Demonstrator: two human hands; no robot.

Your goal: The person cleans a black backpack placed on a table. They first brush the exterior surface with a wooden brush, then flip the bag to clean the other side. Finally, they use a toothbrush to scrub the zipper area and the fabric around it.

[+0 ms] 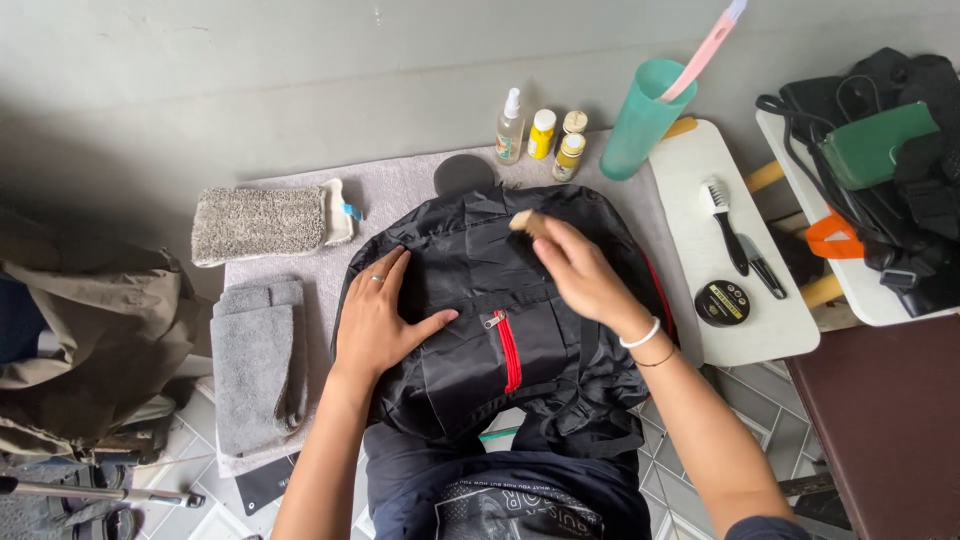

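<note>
A black backpack (pixel 470 260) with a red zipper (pixel 510 352) lies flat on a grey towel (pixel 395 190) in front of me. My left hand (pixel 380 315) rests open and flat on the bag's left side, a ring on one finger. Over the bag's upper middle, my right hand (pixel 580 272) grips a small wooden brush (pixel 524 222), its head touching the fabric. A white bracelet circles my right wrist.
A grey scrub mitt (pixel 258 222) and folded grey cloths (pixel 255 365) lie at left. Behind the bag stand a spray bottle (pixel 510 128), small yellow bottles (pixel 542 134) and a teal cup (pixel 642 120). A white stool (pixel 690 180) at right bears brushes and a polish tin (pixel 722 303).
</note>
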